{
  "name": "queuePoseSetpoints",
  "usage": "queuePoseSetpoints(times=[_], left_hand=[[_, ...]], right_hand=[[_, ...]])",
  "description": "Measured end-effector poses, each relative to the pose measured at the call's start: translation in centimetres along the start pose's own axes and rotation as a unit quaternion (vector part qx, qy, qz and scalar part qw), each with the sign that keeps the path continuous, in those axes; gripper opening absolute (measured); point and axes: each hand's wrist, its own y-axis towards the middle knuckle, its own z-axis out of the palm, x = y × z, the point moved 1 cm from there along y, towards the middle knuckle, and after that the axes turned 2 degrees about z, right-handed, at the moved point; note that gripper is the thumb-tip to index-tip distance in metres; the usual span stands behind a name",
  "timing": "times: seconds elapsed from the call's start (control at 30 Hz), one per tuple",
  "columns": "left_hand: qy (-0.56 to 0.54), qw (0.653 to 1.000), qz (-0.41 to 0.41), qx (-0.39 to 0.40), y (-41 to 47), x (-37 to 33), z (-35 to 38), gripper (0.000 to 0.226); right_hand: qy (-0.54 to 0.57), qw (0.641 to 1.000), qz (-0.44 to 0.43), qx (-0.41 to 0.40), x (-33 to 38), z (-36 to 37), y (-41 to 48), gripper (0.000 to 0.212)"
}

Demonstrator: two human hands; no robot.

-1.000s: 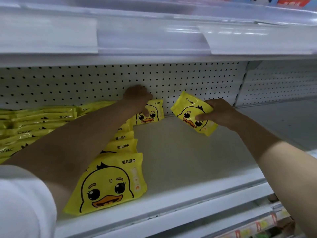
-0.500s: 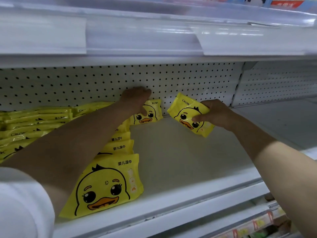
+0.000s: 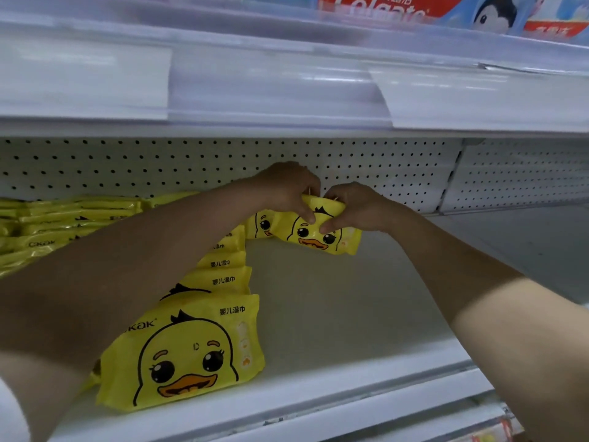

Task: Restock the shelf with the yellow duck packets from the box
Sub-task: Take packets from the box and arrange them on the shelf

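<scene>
Both hands meet at the back of the white shelf (image 3: pixel 334 314), against the pegboard. My left hand (image 3: pixel 287 189) and my right hand (image 3: pixel 353 207) both pinch the top of one yellow duck packet (image 3: pixel 322 240), which stands tilted next to another packet (image 3: pixel 263 224) at the back. A row of overlapping duck packets runs toward the front, ending in a large front packet (image 3: pixel 188 352). More yellow packets lie stacked flat at the far left (image 3: pixel 47 224). The box is out of view.
An upper shelf with plastic label strips (image 3: pixel 271 87) hangs low over the hands. Toothpaste boxes (image 3: pixel 414 8) sit on top of it. The pegboard back wall (image 3: pixel 382 167) continues right past a divider (image 3: pixel 449 183). Lower shelf edge shows at bottom right.
My right hand carried its duck packet left to the back of the row. My left hand left the rear packet and took hold of the new one's top edge too.
</scene>
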Motion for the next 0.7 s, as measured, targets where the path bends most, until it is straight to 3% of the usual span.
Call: queuePoseSetpoints(times=[0.1,0.3,0.43,0.57,0.7], left_hand=[[0.010,0.999,-0.037,0.001,-1.0,1.8,0.3,0.040],[0.050,0.994,-0.101,-0.003,-3.1,5.2,1.4,0.042],[0.106,0.986,-0.123,-0.031,-3.2,5.8,1.9,0.050],[0.146,0.976,-0.154,-0.046,-3.1,5.8,2.5,0.059],[0.132,0.975,-0.175,-0.040,-3.6,5.3,2.5,0.060]], right_hand=[[0.036,0.999,-0.015,-0.020,0.6,1.1,1.4,0.049],[0.053,0.995,-0.024,-0.076,1.4,3.5,3.6,0.041],[0.040,0.990,-0.018,-0.134,1.4,5.1,4.2,0.045],[0.037,0.991,0.005,-0.130,0.6,6.2,3.8,0.064],[0.030,0.990,0.007,-0.139,0.2,6.1,2.4,0.066]])
